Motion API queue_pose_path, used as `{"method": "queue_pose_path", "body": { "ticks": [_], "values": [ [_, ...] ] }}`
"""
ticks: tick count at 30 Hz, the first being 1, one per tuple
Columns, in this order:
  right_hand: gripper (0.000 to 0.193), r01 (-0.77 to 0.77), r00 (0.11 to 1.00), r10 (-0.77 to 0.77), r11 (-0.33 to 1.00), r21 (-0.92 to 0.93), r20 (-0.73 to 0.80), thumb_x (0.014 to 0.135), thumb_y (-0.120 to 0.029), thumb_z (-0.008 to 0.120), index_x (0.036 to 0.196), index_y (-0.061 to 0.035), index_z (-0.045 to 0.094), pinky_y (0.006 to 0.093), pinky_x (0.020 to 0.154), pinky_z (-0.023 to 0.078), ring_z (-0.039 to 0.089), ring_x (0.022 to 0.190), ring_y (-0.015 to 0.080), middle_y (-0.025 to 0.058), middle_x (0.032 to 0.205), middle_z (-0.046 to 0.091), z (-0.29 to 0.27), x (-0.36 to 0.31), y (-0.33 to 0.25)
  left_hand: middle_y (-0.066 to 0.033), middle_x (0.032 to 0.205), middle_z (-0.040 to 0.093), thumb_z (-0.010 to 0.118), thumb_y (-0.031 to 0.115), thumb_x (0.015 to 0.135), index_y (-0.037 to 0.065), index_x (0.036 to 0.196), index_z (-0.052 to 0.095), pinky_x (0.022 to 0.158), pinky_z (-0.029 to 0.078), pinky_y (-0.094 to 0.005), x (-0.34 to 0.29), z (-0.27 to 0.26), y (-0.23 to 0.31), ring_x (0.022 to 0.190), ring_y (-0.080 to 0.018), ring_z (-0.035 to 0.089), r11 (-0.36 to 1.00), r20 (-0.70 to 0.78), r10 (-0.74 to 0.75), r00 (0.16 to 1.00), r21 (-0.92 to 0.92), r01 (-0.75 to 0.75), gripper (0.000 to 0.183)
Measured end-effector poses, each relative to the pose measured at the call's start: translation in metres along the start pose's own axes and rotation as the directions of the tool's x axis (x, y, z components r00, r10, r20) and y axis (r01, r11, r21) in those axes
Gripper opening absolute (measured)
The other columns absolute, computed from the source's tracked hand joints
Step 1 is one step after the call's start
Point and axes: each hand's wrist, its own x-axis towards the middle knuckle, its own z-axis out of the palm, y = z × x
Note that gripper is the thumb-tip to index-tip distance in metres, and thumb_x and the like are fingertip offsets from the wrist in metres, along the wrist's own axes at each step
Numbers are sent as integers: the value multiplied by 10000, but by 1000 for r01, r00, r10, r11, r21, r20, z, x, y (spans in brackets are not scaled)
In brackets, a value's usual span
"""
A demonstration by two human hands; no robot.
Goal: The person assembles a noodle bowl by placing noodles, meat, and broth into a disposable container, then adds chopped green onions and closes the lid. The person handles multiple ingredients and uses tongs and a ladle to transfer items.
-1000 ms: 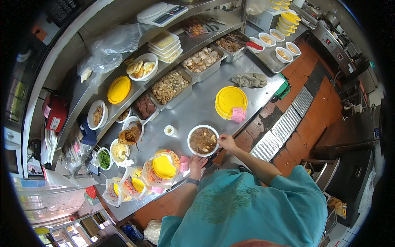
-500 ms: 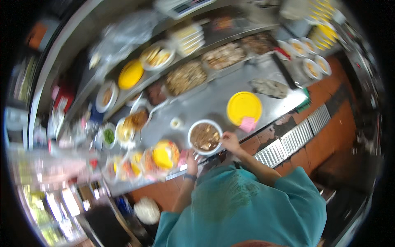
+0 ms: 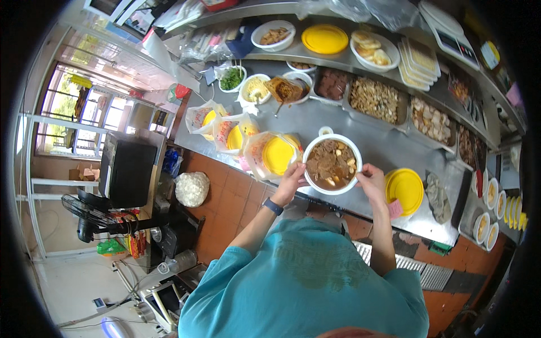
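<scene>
A round white bowl (image 3: 333, 137) of brown stewed meat with pale chunks in sauce (image 3: 324, 160) is held level at the counter's front edge. My left hand (image 3: 290, 181), with a dark band on its wrist, is closed on the bowl's left rim. On the opposite rim, the fingers of my right hand (image 3: 372, 181) pinch the bowl. Just right of that hand lies a yellow round lid (image 3: 406, 188), a pink slip (image 3: 395, 209) at its near edge. Left of the bowl stands a plastic bag (image 3: 258, 153) around a yellow-lidded container (image 3: 280, 155).
Two more bagged yellow-lidded containers (image 3: 234, 137) stand farther left. Along the back are bowls of chopped greens (image 3: 231, 78) and shredded yellow food (image 3: 257, 89), then metal trays of cut meat (image 3: 374, 98). A grey cloth (image 3: 438, 197) lies right of the lid. A shelf (image 3: 349, 59) overhangs the back.
The view has swung left and sharpened. My left hand has come up from beside the bowl onto its left rim. My right hand stays at the right rim.
</scene>
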Motion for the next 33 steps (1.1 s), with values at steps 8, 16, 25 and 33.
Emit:
{"method": "queue_pose_path", "body": {
  "ticks": [8,16,25,33],
  "values": [
    [81,-2,974,49,979,206,-221,855,-37,675,916,16,680,257,619,564,650,735,107,43,832,679,29,-12,68,-74,904,703,588,191,1027,17,1013,619,651,548,-249,44,-70,150,806,-126,682,701,-90,567,818,575,-423,177],
    [77,65,791,274,852,520,-547,914,-78,647,880,-88,579,290,685,577,596,733,109,2,848,603,80,-48,167,-161,983,707,564,129,951,14,1093,679,773,525,-363,160,-122,490,907,-252,671,-2,172,967,188,744,-668,216],
    [142,174,708,293,809,561,-643,951,-149,655,961,-12,621,293,702,549,633,757,161,44,884,641,104,-36,219,-256,992,710,707,368,834,-37,1062,689,835,538,-488,210,-55,647,986,-439,669,-59,222,830,511,947,-315,465],
    [257,-214,481,-139,939,-270,-866,908,-139,690,1090,38,644,339,796,527,674,842,224,129,957,700,114,-54,107,-137,1162,675,679,-29,877,13,1333,497,840,580,-328,136,-87,488,1023,-215,694,111,366,917,162,157,-981,493]
  ]
}}
